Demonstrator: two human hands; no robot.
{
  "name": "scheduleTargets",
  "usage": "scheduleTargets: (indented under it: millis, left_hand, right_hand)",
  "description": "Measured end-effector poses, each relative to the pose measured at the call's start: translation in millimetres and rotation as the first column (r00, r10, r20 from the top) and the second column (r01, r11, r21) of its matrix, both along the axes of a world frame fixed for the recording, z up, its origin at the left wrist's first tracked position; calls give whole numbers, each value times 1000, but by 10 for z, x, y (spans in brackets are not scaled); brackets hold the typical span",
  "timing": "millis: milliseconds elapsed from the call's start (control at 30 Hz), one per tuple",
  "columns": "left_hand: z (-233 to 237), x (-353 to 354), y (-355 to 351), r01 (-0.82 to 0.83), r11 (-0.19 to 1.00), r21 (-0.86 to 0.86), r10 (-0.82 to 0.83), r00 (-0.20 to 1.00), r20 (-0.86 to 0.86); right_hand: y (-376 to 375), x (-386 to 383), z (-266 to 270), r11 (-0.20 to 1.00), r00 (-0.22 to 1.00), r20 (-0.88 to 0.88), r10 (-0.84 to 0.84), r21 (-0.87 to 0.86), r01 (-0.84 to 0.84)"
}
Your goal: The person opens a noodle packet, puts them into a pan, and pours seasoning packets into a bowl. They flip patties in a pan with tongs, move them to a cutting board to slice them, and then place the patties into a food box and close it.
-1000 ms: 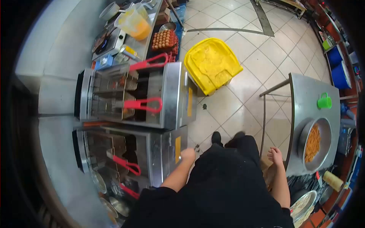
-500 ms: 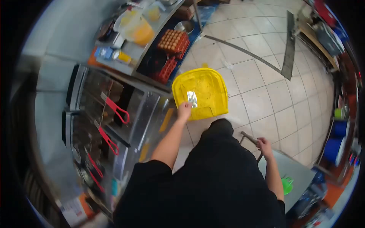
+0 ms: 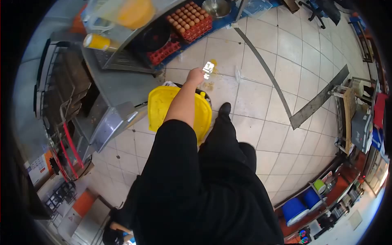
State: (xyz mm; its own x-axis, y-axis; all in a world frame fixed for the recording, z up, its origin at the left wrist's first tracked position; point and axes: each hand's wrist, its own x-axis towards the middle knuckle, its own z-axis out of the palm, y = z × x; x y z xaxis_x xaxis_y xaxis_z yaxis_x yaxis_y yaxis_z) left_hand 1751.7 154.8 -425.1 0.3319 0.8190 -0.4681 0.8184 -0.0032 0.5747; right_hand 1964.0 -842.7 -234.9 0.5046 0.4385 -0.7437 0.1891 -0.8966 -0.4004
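My left hand (image 3: 196, 76) is closed on a small, crumpled, shiny silver wrapper (image 3: 208, 70), held out over the tiled floor. Below that forearm is a yellow bin lid (image 3: 160, 107), partly covered by my arm and sleeve. Along the lid's far and right side a dark rim shows, with something whitish at its far edge. My right hand is out of view.
A tray of eggs (image 3: 190, 17) sits atop stacked red trays on a low shelf, beside a metal bowl (image 3: 217, 7). A yellow container (image 3: 97, 42) lies above. Left are red-handled utensils (image 3: 72, 145). Blue tubs (image 3: 295, 210) stand lower right. Another person's arm (image 3: 121, 228) shows lower left.
My left hand has moved with the silver wrapper from over the yellow lid to beyond it. My right hand, earlier on a bar-like handle, has left the view. The camera view has turned.
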Motion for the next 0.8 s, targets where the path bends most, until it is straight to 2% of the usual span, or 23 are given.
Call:
scheduleTargets:
  millis: [33, 100, 133, 167, 233, 267, 333, 400, 433, 467, 500, 567, 600, 633, 667, 700, 733, 800]
  left_hand:
    - [-279, -27, -9, 94, 996, -9, -95, 990, -108]
    - [-418, -116, -159, -66, 950, -306, -47, 935, -351]
    - [-321, -246, -262, -172, 887, -429, 0, 928, -373]
    - [-26, -247, -353, -207, 872, -444, 17, 919, -394]
    - [611, -240, -535, -198, 950, -242, 75, 894, -441]
    - [703, -384, -664, -180, 963, -199, 70, 886, -459]
    - [840, -811, -1021, -310, 926, -216, 151, 829, -539]
    - [1329, -1022, -1255, -467, 837, -283, 182, 728, -661]
    - [1499, -1084, -1363, -505, 823, -260, 226, 711, -666]
    - [1637, -1131, -1473, -622, 760, -189, 320, 610, -724]
    - [1724, -1157, -1566, -725, 679, -118, 398, 498, -771]
    - [1712, -1248, -1680, -792, 605, -83, 444, 422, -790]
    - [1655, -1289, -1737, -828, 558, -61, 454, 366, -812]
    - [1540, -1337, -1806, -843, 535, -60, 467, 354, -811]
    - [1435, -1363, -1833, -889, 458, -12, 522, 279, -806]
    - [1202, -1425, -1861, -922, 386, 33, 568, 210, -795]
    - [886, -1535, -1924, -916, 402, -22, 568, 268, -778]
    - [-302, -1724, -2227, -886, 387, 257, 813, 196, -548]
  right_hand:
    - [129, 35, 319, 991, 999, -40, 5, -130, -11]
    - [582, 314, 722, 946, 987, -85, -138, -306, 105]
    - [775, 531, 835, 927, 981, -96, -169, -353, 125]
    - [982, 792, 919, 917, 978, -105, -181, -379, 129]
    - [1440, 1462, 916, 912, 977, -120, -174, -393, 114]
    - [1687, 1830, 879, 915, 979, -121, -166, -389, 107]
    - [2237, 2698, 762, 928, 983, -113, -146, -360, 96]
    - [2862, 3629, 607, 944, 986, -98, -138, -314, 101]
    - [3215, 4112, 504, 954, 986, -82, -145, -275, 118]
    - [3558, 4613, 403, 961, 984, -61, -165, -235, 146]
    - [3971, 5133, 335, 968, 982, -45, -183, -182, 172]
    - [4816, 6348, 92, 982, 983, -13, -184, -46, 183]
    - [5313, 6952, -62, 999, 999, -33, 38, 31, -37]
    - [6336, 6883, 292, 997, 999, -10, -42, -66, 41]
    - [6594, 7776, -288, 909, 934, 164, 317, 228, -349]
    - [7351, 7072, 199, 967, 980, 142, 143, 193, -169]
    - [8324, 5961, 918, 985, 990, 131, -49, 171, 26]
    - [9213, 5183, 1291, 966, 965, 164, 206, 120, -227]
